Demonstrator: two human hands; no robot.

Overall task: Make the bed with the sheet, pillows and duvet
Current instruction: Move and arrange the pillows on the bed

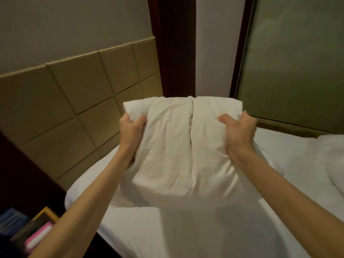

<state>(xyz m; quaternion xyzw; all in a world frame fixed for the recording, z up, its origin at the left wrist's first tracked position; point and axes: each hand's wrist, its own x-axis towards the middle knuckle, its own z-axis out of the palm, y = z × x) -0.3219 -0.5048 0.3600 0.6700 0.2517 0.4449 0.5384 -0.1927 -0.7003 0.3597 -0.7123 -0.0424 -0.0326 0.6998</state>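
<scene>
In the head view, a plump off-white cloth pillow (pixel 186 146) is held up in the centre of the frame, above the smooth white fitted sheet (pixel 149 231) that covers the mattress across the lower half. The left hand (pixel 131 128) takes the pillow's left edge near the top and the right hand (pixel 239 132) its right edge. Each grip is clamped on the pillow, thumb on the near face and fingers wrapped behind, with the cloth puckered under the thumbs. The pillow hangs clear of the tan, square-panelled padded headboard (pixel 74 94) at the left of the frame. A heap of rumpled white bedding (pixel 331 157), possibly the duvet, lies at the right edge. The pillow looks light and very soft: a deep crease runs down its middle and its lower end sags toward the sheet. The loose case will likely slide over the filling, so a hold on both side edges, pinching filling as well as cloth, seems best for shaking and placing it.
</scene>
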